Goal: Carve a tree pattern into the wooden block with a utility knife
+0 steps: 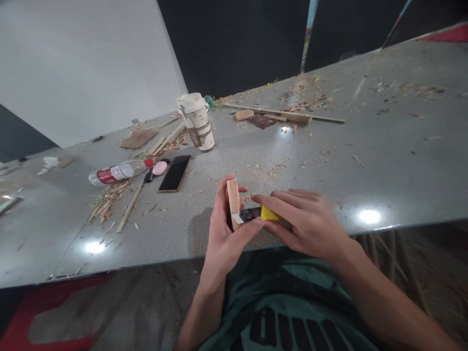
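No text clearly legible
Shirt letters (pixel 287 327) below the fingers (pixel 287 207), cup print (pixel 202 119) and bottle label (pixel 107 175) beyond them: unreadable.

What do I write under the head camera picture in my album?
Left hand holds a wooden block, right hand a yellow-and-black cutter, at a table strewn with wood shavings.

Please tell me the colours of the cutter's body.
The cutter's body is yellow and black, best in the head view.

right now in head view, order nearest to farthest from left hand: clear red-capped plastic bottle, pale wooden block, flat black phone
1. Pale wooden block: in the left hand
2. Flat black phone: left, on table
3. Clear plastic bottle: lying farther left
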Tool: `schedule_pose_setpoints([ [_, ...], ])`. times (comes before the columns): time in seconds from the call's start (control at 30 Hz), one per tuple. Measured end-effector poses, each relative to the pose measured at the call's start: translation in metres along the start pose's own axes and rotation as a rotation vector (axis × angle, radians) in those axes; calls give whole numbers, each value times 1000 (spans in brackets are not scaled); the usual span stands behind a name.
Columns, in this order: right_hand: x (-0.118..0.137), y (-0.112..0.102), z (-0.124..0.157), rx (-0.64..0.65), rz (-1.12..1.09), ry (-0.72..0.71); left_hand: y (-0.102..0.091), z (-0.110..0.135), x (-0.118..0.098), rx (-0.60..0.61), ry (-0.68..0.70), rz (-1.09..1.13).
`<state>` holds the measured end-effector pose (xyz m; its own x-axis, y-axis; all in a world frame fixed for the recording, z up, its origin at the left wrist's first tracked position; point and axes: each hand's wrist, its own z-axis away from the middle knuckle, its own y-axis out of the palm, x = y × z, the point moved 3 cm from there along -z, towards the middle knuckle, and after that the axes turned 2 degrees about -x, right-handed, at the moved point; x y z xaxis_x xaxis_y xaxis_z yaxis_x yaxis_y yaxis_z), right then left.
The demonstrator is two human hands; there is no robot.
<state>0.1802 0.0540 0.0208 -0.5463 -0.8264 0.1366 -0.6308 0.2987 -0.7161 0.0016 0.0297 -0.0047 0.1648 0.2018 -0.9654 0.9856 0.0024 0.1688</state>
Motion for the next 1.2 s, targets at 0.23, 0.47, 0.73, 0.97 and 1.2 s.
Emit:
schedule_pose_setpoints([
  [0.23,-3,-5,3,-165,20,191,4,4,-8,-121,103,-158],
  [0.47,-6,-3,2,-95,-15,175,1,-2,-3,-69,-18,21],
  [0.73,-8,0,0,-1,-63,172,-1,-2,2,13,-90,-14],
  [0.97,-9,2,1,10,-61,206,2,-2,3,10,-83,-40],
  [1.2,-11,4,1,39,-44,221,2,-3,5,-68,-76,20],
])
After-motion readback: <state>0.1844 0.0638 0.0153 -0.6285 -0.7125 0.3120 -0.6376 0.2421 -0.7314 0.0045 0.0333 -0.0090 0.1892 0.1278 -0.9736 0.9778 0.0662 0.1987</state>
